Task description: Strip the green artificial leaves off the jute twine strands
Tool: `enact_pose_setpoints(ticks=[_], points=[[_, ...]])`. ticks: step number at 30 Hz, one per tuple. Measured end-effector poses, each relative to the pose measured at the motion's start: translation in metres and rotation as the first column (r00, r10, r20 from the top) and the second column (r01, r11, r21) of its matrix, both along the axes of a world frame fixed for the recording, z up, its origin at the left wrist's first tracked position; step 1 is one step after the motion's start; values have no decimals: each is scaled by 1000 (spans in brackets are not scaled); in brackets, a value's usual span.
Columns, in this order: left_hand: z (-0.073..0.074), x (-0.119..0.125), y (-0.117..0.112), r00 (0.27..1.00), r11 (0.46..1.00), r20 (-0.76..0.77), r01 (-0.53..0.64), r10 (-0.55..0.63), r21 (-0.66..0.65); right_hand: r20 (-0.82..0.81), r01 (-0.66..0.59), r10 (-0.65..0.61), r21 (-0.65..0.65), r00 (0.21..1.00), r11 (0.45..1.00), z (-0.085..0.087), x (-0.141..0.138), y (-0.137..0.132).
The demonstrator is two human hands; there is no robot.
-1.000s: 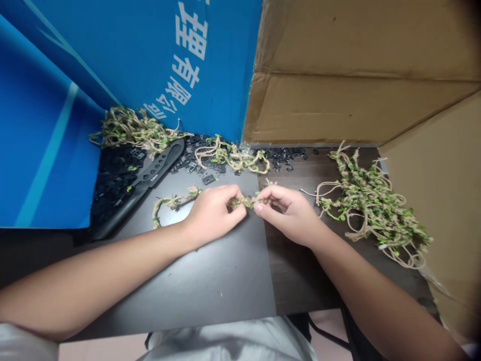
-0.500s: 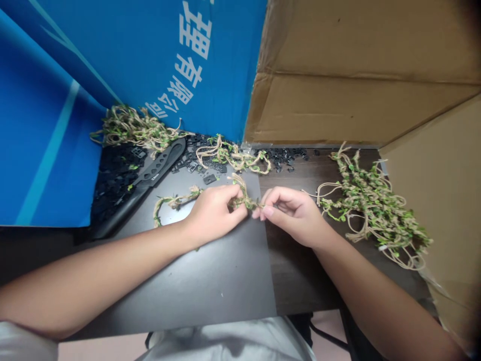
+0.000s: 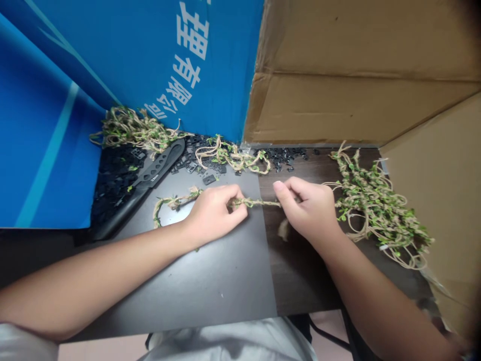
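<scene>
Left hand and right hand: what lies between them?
In the head view, a straight stretch of leafy jute twine runs from the left hand to the right hand.

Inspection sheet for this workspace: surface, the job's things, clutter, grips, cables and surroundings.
Surface: dark table, black and brown sections.
Job's things: leafy jute strand between the hands; tangled leafy jute pile at right.
Clutter: black plastic pieces at the back; black knife; leafy twine bundle at back left.
Grips: left hand pinches the strand; right hand curls around its far end.
Cables: nothing seen.
Surroundings: blue printed board at left; cardboard behind and at right.
</scene>
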State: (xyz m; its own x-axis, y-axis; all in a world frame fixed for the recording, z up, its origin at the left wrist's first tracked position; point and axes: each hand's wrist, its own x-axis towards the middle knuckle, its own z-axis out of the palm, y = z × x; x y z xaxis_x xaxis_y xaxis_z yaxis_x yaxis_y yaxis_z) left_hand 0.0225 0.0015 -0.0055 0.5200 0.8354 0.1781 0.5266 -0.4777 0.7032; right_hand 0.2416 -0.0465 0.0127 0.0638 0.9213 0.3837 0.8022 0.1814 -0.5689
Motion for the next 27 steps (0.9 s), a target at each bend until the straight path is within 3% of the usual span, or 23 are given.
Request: enact_pose_setpoints(ticks=[4,6,9,14,16,21,27], points=[[0,-1,-1,1000,1000,7,7,-7,-7,191,146,-160,86,969,986,-4,5,3],[0,-1,-1,1000,1000,4,16,-16,2,258,110,-135,108,957,988,-6,7,5],[-1,-1,-2,1000,999,-9,29,-28,27,278,-42,5,128,961,991,-6,5,6],[-1,-3,-2,995,992,-52,87,-82,97,130,-374,371,-8,919,928,-8,-11,0],[-1,-4,-2,991,986,-68,119,-111,117,46,-441,445,-86,894,894,-11,-15,-2],[-2,-3,-3,990,983,-85,120,-109,137,-140,-437,416,-192,898,879,-17,-14,1],[-2,-3,-4,990,980,-84,123,-110,157,-288,-449,387,-194,876,872,-14,-15,0]])
